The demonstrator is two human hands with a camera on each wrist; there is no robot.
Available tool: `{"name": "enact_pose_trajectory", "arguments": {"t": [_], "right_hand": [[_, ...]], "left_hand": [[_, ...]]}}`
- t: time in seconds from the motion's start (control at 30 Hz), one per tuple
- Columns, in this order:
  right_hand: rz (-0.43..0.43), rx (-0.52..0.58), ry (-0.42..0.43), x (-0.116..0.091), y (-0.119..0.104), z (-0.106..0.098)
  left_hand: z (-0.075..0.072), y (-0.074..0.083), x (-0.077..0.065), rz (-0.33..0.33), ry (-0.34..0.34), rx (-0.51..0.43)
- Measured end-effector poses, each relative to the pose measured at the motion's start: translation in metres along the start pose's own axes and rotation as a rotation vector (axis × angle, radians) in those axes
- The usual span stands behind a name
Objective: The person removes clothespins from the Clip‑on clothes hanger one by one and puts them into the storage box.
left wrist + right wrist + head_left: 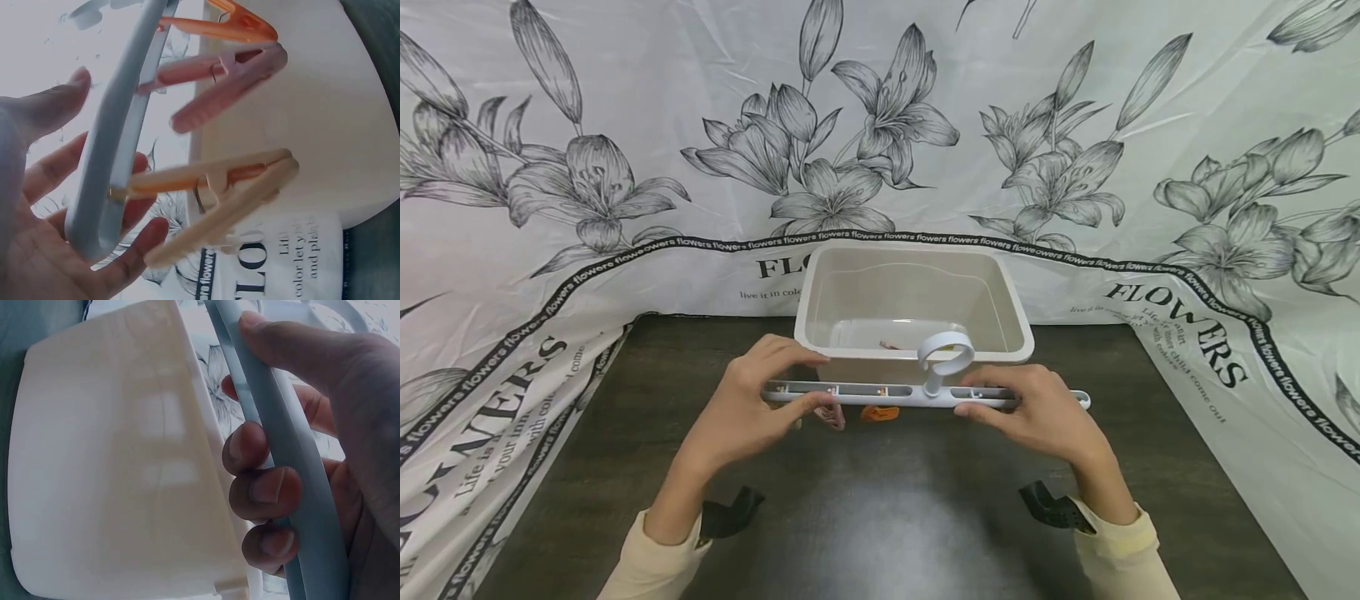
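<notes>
A white clip hanger [917, 397] with a curled hook spans the space between my hands, held level in front of a bin. Near its left end my left hand [741, 412] holds the bar between thumb and fingers. My right hand [1045, 412] grips the bar right of the hook, its fingers [265, 490] curled around it. From the bar hang an orange clothespin [880, 412], a pink clothespin [225, 81] and a beige clothespin [222, 209]. The beige one hangs beside my left fingertips and is mostly hidden in the head view.
Behind the hanger, a cream plastic bin [917, 292] stands at the back of the dark table [880, 517]. Small pinkish and yellow pieces lie inside, partly hidden by the rim and hook. A flower-printed white sheet [737, 67] covers the wall behind and hangs along both sides.
</notes>
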State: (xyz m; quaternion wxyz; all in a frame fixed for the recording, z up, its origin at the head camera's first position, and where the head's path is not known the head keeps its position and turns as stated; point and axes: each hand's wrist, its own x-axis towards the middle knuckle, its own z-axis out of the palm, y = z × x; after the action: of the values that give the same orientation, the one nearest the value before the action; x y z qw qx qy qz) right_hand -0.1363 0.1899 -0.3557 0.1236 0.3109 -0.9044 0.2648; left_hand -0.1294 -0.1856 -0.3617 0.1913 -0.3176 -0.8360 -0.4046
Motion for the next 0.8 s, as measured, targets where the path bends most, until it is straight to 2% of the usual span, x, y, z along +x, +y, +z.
{"name": "enact_pose_trajectory", "arguments": {"t": [0.1, 0.17, 0.3, 0.43, 0.53, 0.8], "right_hand": [[0.023, 0.014, 0.005, -0.002, 0.004, -0.002], [0.027, 0.032, 0.01, -0.004, 0.006, -0.004], [0.007, 0.069, 0.029, -0.006, 0.012, -0.005], [-0.01, 0.087, 0.048, -0.008, 0.017, -0.008], [0.003, 0.098, 0.054, -0.009, 0.02, -0.011], [0.037, 0.128, 0.053, -0.013, 0.027, -0.014]], "left_hand": [[-0.001, -0.004, -0.002, -0.028, 0.014, -0.081], [-0.001, -0.005, -0.004, -0.071, 0.013, -0.131], [0.0, -0.007, -0.007, -0.157, -0.021, -0.3], [0.001, -0.01, -0.008, -0.208, -0.044, -0.389], [0.002, -0.012, -0.009, -0.234, -0.053, -0.416], [0.015, -0.02, -0.012, -0.258, -0.146, -0.61]]}}
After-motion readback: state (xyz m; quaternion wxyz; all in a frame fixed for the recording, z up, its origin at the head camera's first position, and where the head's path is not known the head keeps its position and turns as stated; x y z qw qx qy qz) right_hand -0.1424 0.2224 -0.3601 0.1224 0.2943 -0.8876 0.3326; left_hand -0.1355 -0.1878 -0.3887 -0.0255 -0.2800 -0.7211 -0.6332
